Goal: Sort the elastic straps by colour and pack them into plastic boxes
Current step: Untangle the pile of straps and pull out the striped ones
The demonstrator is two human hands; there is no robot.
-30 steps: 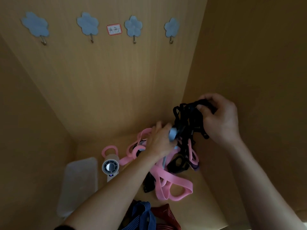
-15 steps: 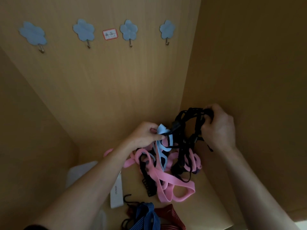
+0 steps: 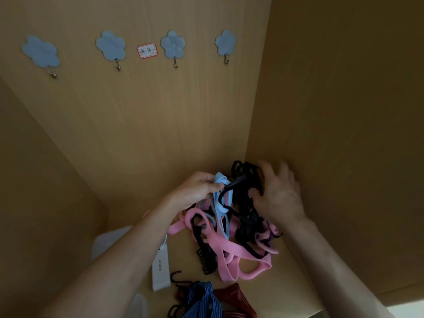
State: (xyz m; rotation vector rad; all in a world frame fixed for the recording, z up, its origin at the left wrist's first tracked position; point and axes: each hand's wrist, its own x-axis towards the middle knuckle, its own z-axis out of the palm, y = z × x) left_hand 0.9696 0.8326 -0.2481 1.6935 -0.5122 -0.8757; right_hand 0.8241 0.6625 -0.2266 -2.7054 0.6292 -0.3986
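A tangled heap of elastic straps lies in the back right corner of a wooden shelf. My left hand [image 3: 199, 188] pinches a light blue strap [image 3: 220, 199] together with the end of a black strap, lifted above the heap. My right hand [image 3: 276, 193] has its fingers spread against the bunch of black straps [image 3: 245, 177] beside the right wall. Pink straps [image 3: 226, 250] loop across the shelf below. A blue striped strap [image 3: 202, 301] and a dark red strap [image 3: 238, 299] lie at the front edge.
A white MINISO handheld fan [image 3: 160, 270] lies left of the heap. A translucent plastic box [image 3: 107, 243] sits further left, partly behind my left forearm. Several blue flower-shaped hooks [image 3: 172, 45] and a small label [image 3: 147, 50] are on the back wall. Wooden walls close both sides.
My right hand has loosened from gripping the black bunch and now spreads its fingers over it. My left hand keeps pinching the light blue strap. The view has tilted slightly.
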